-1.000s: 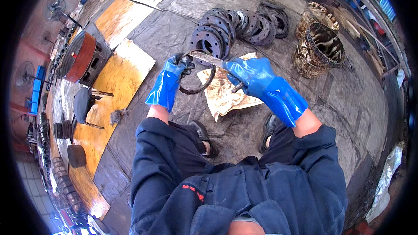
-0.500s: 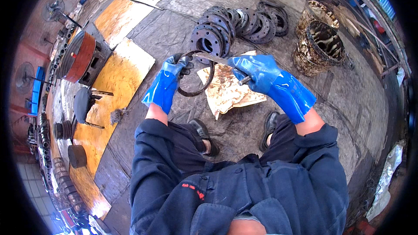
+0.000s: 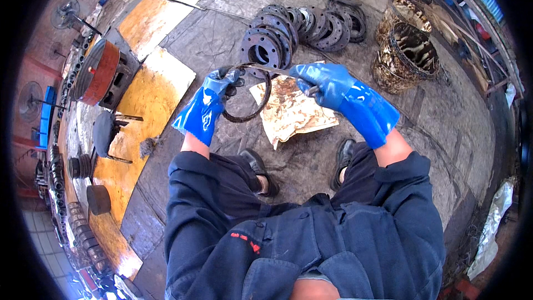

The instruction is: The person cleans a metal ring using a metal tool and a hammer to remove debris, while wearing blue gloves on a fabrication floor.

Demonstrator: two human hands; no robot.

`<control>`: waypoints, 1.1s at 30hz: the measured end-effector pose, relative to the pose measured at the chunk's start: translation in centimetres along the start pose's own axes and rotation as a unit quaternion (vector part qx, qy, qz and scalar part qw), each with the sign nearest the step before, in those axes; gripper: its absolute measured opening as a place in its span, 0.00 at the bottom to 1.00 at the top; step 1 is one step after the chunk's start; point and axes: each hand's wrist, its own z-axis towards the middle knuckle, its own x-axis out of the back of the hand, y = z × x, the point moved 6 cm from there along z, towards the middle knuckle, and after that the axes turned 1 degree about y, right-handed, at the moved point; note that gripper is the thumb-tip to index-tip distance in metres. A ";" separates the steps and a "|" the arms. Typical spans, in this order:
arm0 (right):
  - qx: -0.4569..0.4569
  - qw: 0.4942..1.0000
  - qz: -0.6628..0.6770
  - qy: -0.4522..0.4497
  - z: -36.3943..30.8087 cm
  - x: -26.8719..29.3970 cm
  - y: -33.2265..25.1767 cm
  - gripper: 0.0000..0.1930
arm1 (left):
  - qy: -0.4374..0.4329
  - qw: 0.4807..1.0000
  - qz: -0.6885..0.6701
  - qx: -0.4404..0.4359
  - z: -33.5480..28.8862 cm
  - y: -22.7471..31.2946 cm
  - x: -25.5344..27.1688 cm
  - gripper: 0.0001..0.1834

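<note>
Both my hands wear blue rubber gloves. My left hand (image 3: 210, 97) is closed on a thin dark ring (image 3: 262, 106), which hangs upright from the fingers at its left and upper side. Closed round the handle of a knife, my right hand (image 3: 336, 91) holds its narrow, dull blade (image 3: 273, 70) pointing left. The blade lies against the ring's upper rim, close to my left fingers. Below and beyond the ring, a stained pale sheet (image 3: 294, 111) lies on the floor, rumpled at its near edge. The knife's handle is mostly hidden in my right glove.
Several dark flanges with bolt holes (image 3: 272, 46) lean in rows ahead. Two grimy buckets (image 3: 402, 75) stand to the right. At the left are a small stool (image 3: 104, 133), a reddish-brown drum (image 3: 102, 72), a dark cylinder (image 3: 99, 200) and yellowish floor sheets (image 3: 130, 150).
The ring and my left hand have shifted slightly left. The blade now lies flatter along the ring's top, with my right hand a little further left and higher.
</note>
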 end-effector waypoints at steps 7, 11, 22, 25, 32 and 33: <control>-0.184 0.970 0.156 -0.011 -0.9 0.0 4.4 0.16 | 0.017 0.996 -0.085 0.015 -0.7 0.0 1.1 0.13; -0.250 0.943 0.216 -0.038 -1.3 -0.1 6.6 0.18 | 0.037 0.991 -0.122 0.027 -0.8 0.5 1.4 0.12; -0.339 0.904 0.261 -0.017 -1.5 0.1 7.3 0.21 | -0.013 0.978 -0.207 -0.016 -1.5 2.1 1.9 0.10; -0.313 0.884 0.345 -0.039 -1.7 -0.5 7.7 0.20 | -0.027 0.970 -0.235 -0.054 -1.0 2.3 2.1 0.09; -0.429 0.794 0.431 0.029 -2.7 -2.3 8.0 0.14 | -0.046 0.959 -0.269 -0.083 -0.6 3.4 2.2 0.10; -0.442 0.773 0.453 0.040 -2.7 -2.7 8.0 0.14 | -0.063 0.951 -0.284 -0.099 -0.7 3.8 2.3 0.10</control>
